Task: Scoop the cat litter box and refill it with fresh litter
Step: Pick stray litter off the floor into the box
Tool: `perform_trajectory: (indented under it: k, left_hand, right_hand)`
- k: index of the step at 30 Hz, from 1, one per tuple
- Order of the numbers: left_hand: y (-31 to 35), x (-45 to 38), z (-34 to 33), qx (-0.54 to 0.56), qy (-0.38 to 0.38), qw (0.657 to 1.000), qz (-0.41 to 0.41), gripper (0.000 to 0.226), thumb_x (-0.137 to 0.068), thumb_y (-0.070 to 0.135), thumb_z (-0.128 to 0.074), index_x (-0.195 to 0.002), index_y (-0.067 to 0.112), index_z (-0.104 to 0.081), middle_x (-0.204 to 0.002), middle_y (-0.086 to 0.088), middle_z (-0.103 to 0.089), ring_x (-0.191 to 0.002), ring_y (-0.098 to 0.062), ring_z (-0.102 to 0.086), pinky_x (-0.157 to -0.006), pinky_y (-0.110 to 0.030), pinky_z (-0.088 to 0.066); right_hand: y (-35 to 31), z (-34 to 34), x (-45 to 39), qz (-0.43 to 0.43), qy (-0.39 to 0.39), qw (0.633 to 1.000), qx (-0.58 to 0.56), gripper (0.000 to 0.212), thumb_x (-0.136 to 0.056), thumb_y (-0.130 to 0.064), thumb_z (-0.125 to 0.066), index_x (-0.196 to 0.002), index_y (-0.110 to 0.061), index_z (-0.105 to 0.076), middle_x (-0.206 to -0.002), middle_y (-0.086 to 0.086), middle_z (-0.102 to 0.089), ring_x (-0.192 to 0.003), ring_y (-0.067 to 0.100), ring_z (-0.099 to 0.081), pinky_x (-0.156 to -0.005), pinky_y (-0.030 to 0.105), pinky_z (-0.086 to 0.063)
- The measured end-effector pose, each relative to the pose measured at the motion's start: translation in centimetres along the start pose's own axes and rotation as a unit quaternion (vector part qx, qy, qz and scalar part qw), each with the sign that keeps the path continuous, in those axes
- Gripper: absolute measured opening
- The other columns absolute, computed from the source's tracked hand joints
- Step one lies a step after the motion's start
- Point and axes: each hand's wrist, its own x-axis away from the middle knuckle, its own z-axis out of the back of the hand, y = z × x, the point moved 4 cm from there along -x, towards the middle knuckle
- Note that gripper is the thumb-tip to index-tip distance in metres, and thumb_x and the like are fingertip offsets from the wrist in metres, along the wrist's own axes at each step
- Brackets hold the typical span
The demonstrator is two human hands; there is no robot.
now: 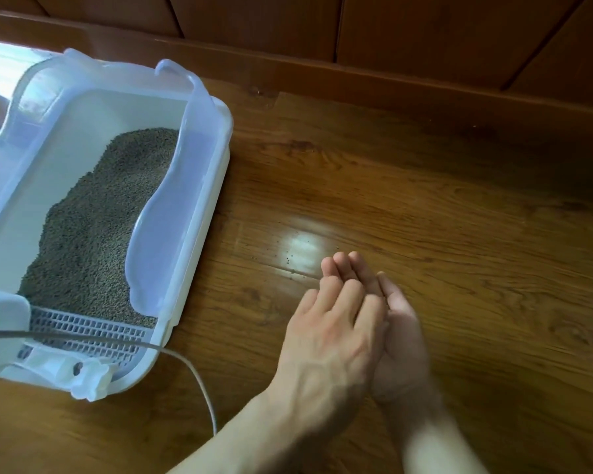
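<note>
Down on the wooden floor, the white litter box sits as the main landmark, its raised translucent rim running along the far and right-hand walls. Grey-brown litter fills the middle of the box, heaped toward the far end and sloping down to a slotted grid panel at the near end. A thin grey cord crosses over that near end and curves down onto the floor just right of the box's near corner. At the near-left corner of the box a white plastic piece with small holes shows partly, cut off by the frame edge.

Both hands are well to the right of the box, over bare floor, and neither touches it. The left hand lies palm down with straight, relaxed fingers, resting across the right hand, which is turned palm up, fingers extended and close together; the right one is blurred. Neither hand holds anything that can be made out. A few dark litter grains are scattered on the floor between the box and the fingertips, near a bright patch of reflected light. Dark wooden panelling runs beyond the box's far side.
</note>
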Motion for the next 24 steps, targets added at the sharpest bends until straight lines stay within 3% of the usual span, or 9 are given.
perform_trajectory:
  k: [1,2,4,6,8,10,13,16,24]
  left_hand:
    - [0.1,-0.1,-0.3,0.120,0.096,0.988,0.018,0.044,-0.104,0.030,-0.031,-0.125,0.004,-0.059,-0.130,-0.015,-0.058,-0.125,-0.029,-0.053,-0.109,-0.035,-0.033]
    - [0.1,-0.5,0.2,0.112,0.149,0.982,0.040,0.045,-0.105,0.028,-0.029,-0.130,0.005,-0.059,-0.135,-0.013,-0.057,-0.129,-0.028,-0.051,-0.113,-0.035,-0.030]
    - [-0.3,-1.4,0.9,-0.062,-0.026,0.997,-0.025,0.023,-0.099,0.012,-0.053,-0.110,0.006,-0.072,-0.106,-0.013,-0.066,-0.097,-0.029,-0.062,-0.088,-0.038,-0.050]
    - [-2.2,-2.2,3.1,-0.057,-0.016,0.992,0.109,0.006,-0.089,0.006,-0.070,-0.092,0.007,-0.075,-0.085,-0.003,-0.063,-0.075,-0.019,-0.059,-0.065,-0.031,-0.050]
    - [-4.5,-2.3,3.9,-0.043,0.004,0.983,0.180,0.007,-0.087,0.009,-0.072,-0.094,0.011,-0.074,-0.086,0.006,-0.060,-0.075,-0.008,-0.058,-0.062,-0.025,-0.050]
    - [-7.0,-1.2,3.1,-0.085,-0.074,0.966,0.234,0.018,-0.090,0.017,-0.070,-0.109,0.018,-0.072,-0.098,0.010,-0.060,-0.087,-0.005,-0.058,-0.071,-0.024,-0.053]
    - [-9.4,0.9,1.5,-0.211,-0.216,0.938,0.171,0.044,-0.093,0.035,-0.061,-0.134,0.018,-0.058,-0.128,0.002,-0.059,-0.119,-0.016,-0.053,-0.093,-0.036,-0.054]
    - [-10.2,2.6,-0.6,-0.264,-0.304,0.908,0.113,0.051,-0.095,0.042,-0.043,-0.138,0.016,-0.054,-0.140,-0.005,-0.055,-0.130,-0.025,-0.050,-0.094,-0.042,-0.054]
    - [-9.6,3.0,-1.0,-0.187,-0.322,0.928,0.009,0.028,-0.091,0.015,-0.044,-0.099,0.008,-0.071,-0.098,-0.004,-0.063,-0.084,-0.021,-0.057,-0.061,-0.033,-0.055]
  right_hand:
    - [-0.2,-0.2,0.1,0.006,-0.007,1.000,-0.010,0.046,-0.093,-0.029,-0.040,-0.091,-0.002,-0.077,-0.103,0.013,-0.074,-0.100,0.027,-0.071,-0.089,0.040,-0.057]
    - [-0.5,-0.3,0.2,0.017,-0.012,0.999,-0.026,0.045,-0.091,-0.028,-0.041,-0.091,-0.001,-0.077,-0.101,0.013,-0.074,-0.096,0.028,-0.072,-0.085,0.041,-0.059]
    - [-1.5,-0.2,0.4,0.037,-0.019,0.997,-0.062,0.043,-0.090,-0.025,-0.043,-0.090,0.002,-0.076,-0.099,0.015,-0.074,-0.092,0.031,-0.073,-0.077,0.044,-0.061]
    - [-2.3,0.2,0.4,0.045,-0.038,0.995,-0.079,0.043,-0.095,-0.024,-0.043,-0.096,0.003,-0.075,-0.104,0.018,-0.073,-0.098,0.034,-0.072,-0.078,0.045,-0.061]
    - [-3.0,0.8,0.2,0.044,-0.029,0.995,-0.086,0.045,-0.098,-0.025,-0.039,-0.105,0.004,-0.073,-0.110,0.020,-0.072,-0.107,0.034,-0.068,-0.084,0.046,-0.059]
    - [-3.6,1.2,0.0,0.058,-0.013,0.995,-0.084,0.045,-0.100,-0.026,-0.038,-0.108,0.003,-0.072,-0.112,0.020,-0.071,-0.109,0.033,-0.068,-0.085,0.045,-0.059]
    - [-4.1,0.9,0.0,0.079,-0.024,0.993,-0.080,0.044,-0.100,-0.024,-0.038,-0.102,0.001,-0.074,-0.107,0.017,-0.073,-0.104,0.031,-0.070,-0.077,0.042,-0.061]
    - [-3.7,0.7,-0.1,0.066,-0.041,0.994,-0.075,0.046,-0.100,-0.024,-0.037,-0.103,0.002,-0.073,-0.108,0.018,-0.073,-0.106,0.032,-0.069,-0.080,0.043,-0.060]
    - [-3.3,0.8,0.1,0.059,-0.027,0.996,-0.059,0.046,-0.100,-0.026,-0.038,-0.101,0.002,-0.074,-0.107,0.018,-0.073,-0.104,0.032,-0.070,-0.078,0.042,-0.061]
